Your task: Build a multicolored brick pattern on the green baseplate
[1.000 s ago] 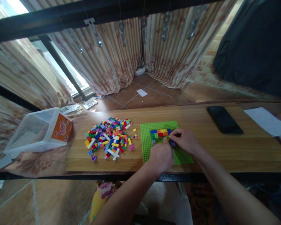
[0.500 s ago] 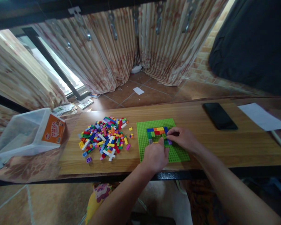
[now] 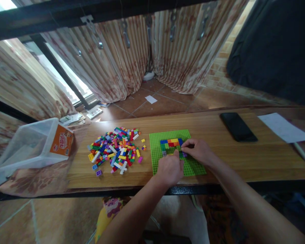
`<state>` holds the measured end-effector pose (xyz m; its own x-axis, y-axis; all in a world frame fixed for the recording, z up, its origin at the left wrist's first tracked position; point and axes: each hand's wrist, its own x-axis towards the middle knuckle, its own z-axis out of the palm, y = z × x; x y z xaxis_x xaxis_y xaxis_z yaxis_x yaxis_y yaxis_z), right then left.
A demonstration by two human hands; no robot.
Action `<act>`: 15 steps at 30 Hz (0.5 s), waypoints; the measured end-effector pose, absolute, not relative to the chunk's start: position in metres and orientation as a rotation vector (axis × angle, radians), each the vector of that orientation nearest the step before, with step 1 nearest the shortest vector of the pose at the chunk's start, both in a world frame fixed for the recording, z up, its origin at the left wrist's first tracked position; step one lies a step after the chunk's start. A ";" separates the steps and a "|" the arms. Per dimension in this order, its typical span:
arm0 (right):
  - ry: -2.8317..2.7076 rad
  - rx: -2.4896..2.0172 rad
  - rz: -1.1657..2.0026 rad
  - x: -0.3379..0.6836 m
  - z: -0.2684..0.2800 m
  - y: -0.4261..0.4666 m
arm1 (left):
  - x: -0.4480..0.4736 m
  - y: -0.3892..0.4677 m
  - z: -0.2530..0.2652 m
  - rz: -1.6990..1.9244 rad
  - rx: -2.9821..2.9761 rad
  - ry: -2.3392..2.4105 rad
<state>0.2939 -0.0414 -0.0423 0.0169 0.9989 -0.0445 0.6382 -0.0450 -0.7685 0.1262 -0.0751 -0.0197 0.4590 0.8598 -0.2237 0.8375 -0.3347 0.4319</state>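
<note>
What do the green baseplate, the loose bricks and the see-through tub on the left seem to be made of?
Green baseplate: likely moulded plastic, fairly matte, with regular rows of studs.
Loose bricks: probably hard plastic, judging by their solid bright colours and blocky shapes.
Tub: seemingly translucent plastic, its walls cloudy; stiffness isn't clear.

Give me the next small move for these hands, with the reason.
Probably a gentle downward press by the right hand: its fingertips are close together at the right side of the coloured bricks on the green baseplate, and the left hand is over the baseplate's near part. Whether the fingertips hold a brick is unclear.
</note>
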 end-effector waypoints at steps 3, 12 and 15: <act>-1.684 -1.731 0.847 0.296 -0.042 -0.041 | 0.126 -0.075 -0.021 0.077 2.231 1.407; -1.666 -1.751 0.878 0.296 -0.045 -0.039 | 0.126 -0.075 -0.022 0.092 2.242 1.406; -1.679 -1.754 0.866 0.295 -0.045 -0.039 | 0.126 -0.075 -0.022 0.093 2.247 1.412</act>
<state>0.2946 -0.0387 -0.0447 0.0088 0.9973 -0.0735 0.6382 -0.0622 -0.7674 0.1264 -0.0751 -0.0224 0.4647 0.8642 -0.1928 0.8315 -0.3510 0.4306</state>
